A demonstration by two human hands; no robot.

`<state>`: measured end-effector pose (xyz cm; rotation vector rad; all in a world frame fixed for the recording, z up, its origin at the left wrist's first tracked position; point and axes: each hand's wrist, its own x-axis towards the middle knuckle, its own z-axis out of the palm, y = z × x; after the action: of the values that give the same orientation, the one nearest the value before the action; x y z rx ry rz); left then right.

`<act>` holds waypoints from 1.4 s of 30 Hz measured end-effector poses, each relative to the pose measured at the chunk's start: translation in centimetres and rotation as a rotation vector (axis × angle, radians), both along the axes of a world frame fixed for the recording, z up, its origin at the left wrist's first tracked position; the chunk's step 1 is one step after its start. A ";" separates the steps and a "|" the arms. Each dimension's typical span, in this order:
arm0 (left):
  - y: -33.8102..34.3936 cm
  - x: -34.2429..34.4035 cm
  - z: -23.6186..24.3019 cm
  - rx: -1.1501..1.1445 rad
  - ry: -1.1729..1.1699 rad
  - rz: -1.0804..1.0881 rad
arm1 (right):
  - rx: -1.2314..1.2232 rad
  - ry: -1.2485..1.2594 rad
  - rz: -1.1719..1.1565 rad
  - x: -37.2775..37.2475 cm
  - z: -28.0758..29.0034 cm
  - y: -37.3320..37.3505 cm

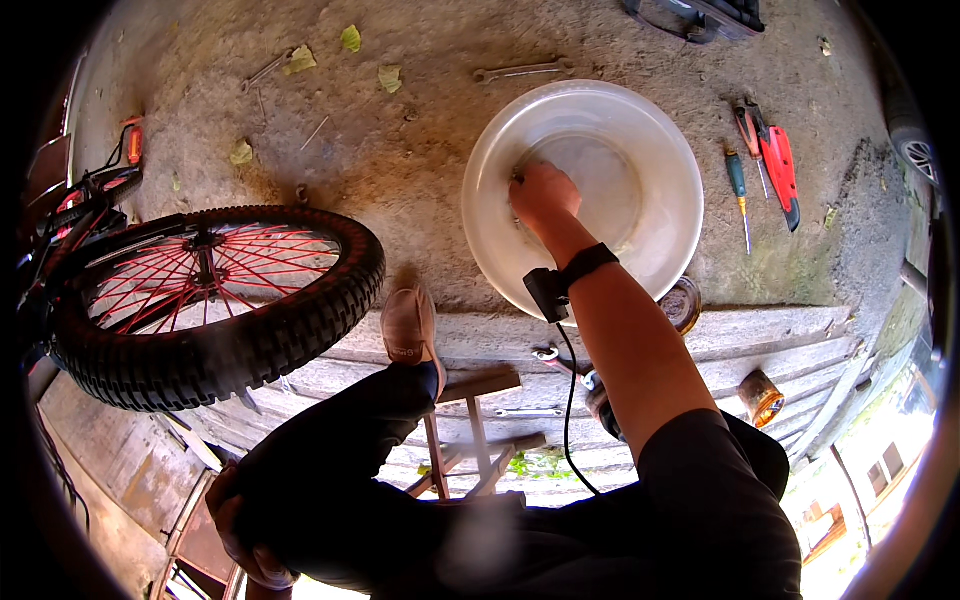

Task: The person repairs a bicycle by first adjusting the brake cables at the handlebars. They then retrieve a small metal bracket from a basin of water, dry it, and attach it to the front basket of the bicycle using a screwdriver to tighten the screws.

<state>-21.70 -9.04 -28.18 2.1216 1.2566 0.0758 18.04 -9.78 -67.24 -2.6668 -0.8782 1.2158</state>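
My right hand (547, 195) reaches down into a wide, whitish plastic basin (667, 150) on the ground. Its fingers are closed near the basin's left inner wall, around something small and dark that I cannot make out. On that wrist is a black strap with a small box and a cable (572, 400) hanging from it. My left hand (245, 535) lies against my bent left knee, holding nothing that I can see; its fingers are dark and partly hidden. The basin's floor shows a faint ring and looks cloudy.
A bicycle wheel (215, 375) with red spokes lies to the left. Right of the basin are a screwdriver (737, 180) and a red-and-black tool (780, 175). A wrench (525, 71) lies beyond it. Nearer are a rusty can (762, 398), a brown round container (682, 305) and a wooden frame (480, 388).
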 end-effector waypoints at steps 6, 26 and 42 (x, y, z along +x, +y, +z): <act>0.1 0.3 -0.1 -0.003 -0.007 -0.002 | 0.049 -0.027 0.054 0.2 -0.4 -0.2; -0.1 -0.4 -0.1 -0.017 -0.025 0.000 | 0.351 0.616 -0.357 4.3 -2.2 -8.3; 0.5 -0.4 -0.1 -0.013 -0.012 -0.025 | 0.258 -0.003 0.361 -1.0 -0.7 -2.3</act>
<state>-22.09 -8.54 -28.28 2.1224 1.2204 0.0688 17.03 -12.09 -67.94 -2.3740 -1.4548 1.0673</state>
